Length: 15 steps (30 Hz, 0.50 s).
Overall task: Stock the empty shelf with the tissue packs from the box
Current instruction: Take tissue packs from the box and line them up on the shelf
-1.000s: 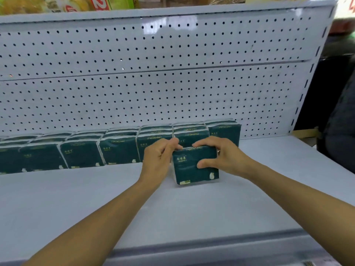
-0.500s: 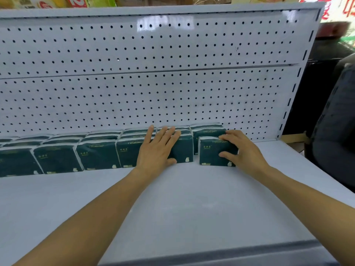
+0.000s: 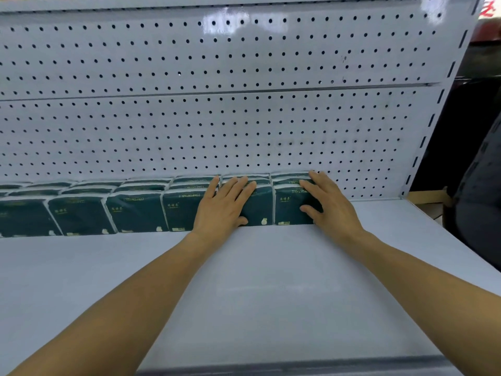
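The row of dark green tissue packs (image 3: pixel 135 213) runs off the left edge of the frame, so its start is cut off, and only the top edges of the packs behind the front rank show. They stand upright along the foot of the perforated back panel (image 3: pixel 244 126), their soft plastic wrappers glossy, white at the side seams, with pale print too small to read apart from "COMFORTABLE" on the tops.

Further right along that row, the left hand (image 3: pixel 222 210) lies flat on the front of the second-last pack (image 3: pixel 260 210), fingers straight and slightly spread, covering most of its face and part of its neighbour's; it grips nothing. At the row's right end the right hand (image 3: pixel 329 204) rests on the last pack (image 3: pixel 290 210), fingers extended over its top corner and thumb on its front face, hiding the pack's right edge.

The packs sit at the back of a smooth pale grey metal shelf (image 3: pixel 271 294). Right of the panel's slotted upright (image 3: pixel 428 126) the room is dark, with a grey shape cut off by the frame.
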Each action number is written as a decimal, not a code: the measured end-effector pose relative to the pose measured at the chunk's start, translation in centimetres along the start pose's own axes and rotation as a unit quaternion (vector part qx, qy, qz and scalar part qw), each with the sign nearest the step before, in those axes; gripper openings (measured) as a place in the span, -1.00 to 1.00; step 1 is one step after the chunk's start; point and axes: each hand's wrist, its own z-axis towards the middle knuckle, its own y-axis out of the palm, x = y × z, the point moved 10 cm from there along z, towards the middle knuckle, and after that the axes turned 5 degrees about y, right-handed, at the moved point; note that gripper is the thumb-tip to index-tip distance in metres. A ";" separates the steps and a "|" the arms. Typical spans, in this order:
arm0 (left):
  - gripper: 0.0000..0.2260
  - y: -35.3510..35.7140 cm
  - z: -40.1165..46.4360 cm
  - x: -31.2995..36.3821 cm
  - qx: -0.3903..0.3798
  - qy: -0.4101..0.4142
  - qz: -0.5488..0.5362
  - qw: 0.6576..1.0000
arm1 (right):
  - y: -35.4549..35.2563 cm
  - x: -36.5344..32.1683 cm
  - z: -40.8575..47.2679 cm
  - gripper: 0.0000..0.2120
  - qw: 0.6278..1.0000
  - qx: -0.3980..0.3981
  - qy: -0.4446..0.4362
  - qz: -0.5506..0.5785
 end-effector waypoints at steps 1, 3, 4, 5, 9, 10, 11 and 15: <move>-0.26 0.0 0.0 0.0 0.000 0.000 0.003 1.000 | 0.1 0.0 -0.1 -0.48 1.000 0.000 -0.001 -0.005; -0.26 -0.1 -0.1 0.1 -0.005 0.001 0.003 1.000 | 0.1 -0.2 -0.2 -0.48 1.000 -0.007 -0.001 -0.022; -0.26 -0.2 -0.2 0.1 -0.010 0.002 -0.004 1.000 | 0.1 -0.4 -0.2 -0.47 0.999 -0.013 -0.001 -0.038; -0.27 -0.4 -0.2 0.1 -0.019 0.001 -0.016 1.000 | 0.2 -0.6 -0.2 -0.46 0.998 -0.021 0.002 -0.060; -0.21 -1.7 -0.6 -0.4 -0.041 -0.035 -0.053 0.997 | -0.5 -2.1 -0.6 -0.34 0.988 -0.035 0.032 -0.150; -0.20 -2.5 -1.1 -0.5 -0.038 -0.045 -0.055 0.997 | -0.9 -2.9 -1.1 -0.31 0.987 -0.032 0.033 -0.153; -0.21 -3.4 -1.9 -0.6 -0.027 -0.050 -0.057 0.997 | -1.4 -4.1 -1.7 -0.30 0.988 -0.025 0.024 -0.149; -0.33 -8.9 -7.3 -1.5 0.110 -0.057 -0.098 0.988 | -3.5 -10.5 -5.5 -0.35 0.992 0.038 -0.069 -0.104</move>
